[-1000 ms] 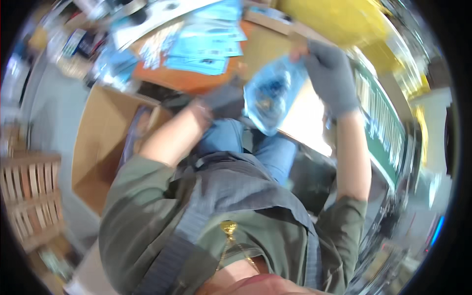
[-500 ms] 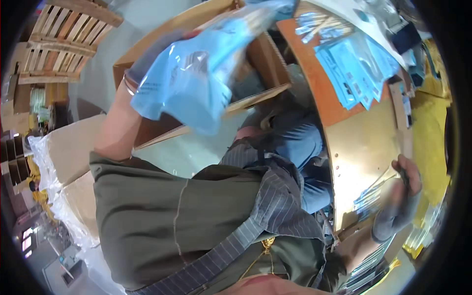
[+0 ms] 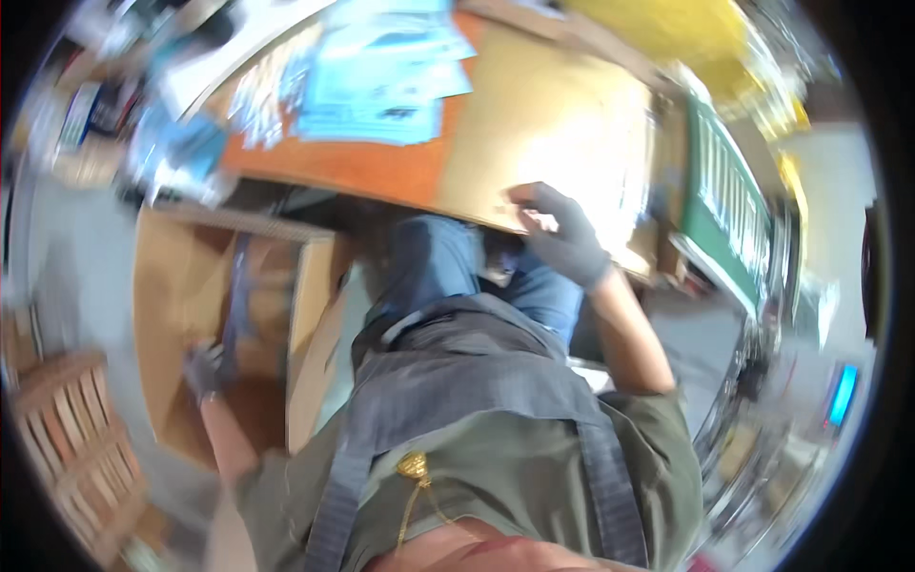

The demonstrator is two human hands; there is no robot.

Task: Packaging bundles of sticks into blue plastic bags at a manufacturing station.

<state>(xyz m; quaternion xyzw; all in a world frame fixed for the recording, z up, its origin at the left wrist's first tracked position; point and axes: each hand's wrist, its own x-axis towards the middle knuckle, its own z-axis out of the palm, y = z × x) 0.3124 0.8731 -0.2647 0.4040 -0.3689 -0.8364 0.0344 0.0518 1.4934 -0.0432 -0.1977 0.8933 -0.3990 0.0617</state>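
Note:
My left hand (image 3: 203, 372), in a grey glove, reaches down inside an open cardboard box (image 3: 157, 315) at the left. Its fingers are smeared by motion, so whether they grip anything is unclear. A bluish strip (image 3: 237, 296) runs through the box beside it. Above the front edge of the worktable (image 3: 481, 181), my right hand (image 3: 570, 234) has bare fingertips poking from its grey glove. Its fingers are apart, with nothing visible between them. Farther left, several flat blue plastic bags (image 3: 372, 95) lie overlapped on the orange part of the tabletop, next to a heap of thin pale sticks (image 3: 259, 100).
A wooden pallet (image 3: 81, 439) lies at the lower left. To the right of the table stands a green slotted crate (image 3: 724, 195), with yellow plastic sheeting (image 3: 667, 33) behind. Crumpled clear-and-blue plastic (image 3: 176, 153) sits past the table's left end. Glare washes out the table's right side.
My view has swung from the left toward the table. The filled blue bag that my left hand held up is no longer in that hand's view, and the hand is down in the box.

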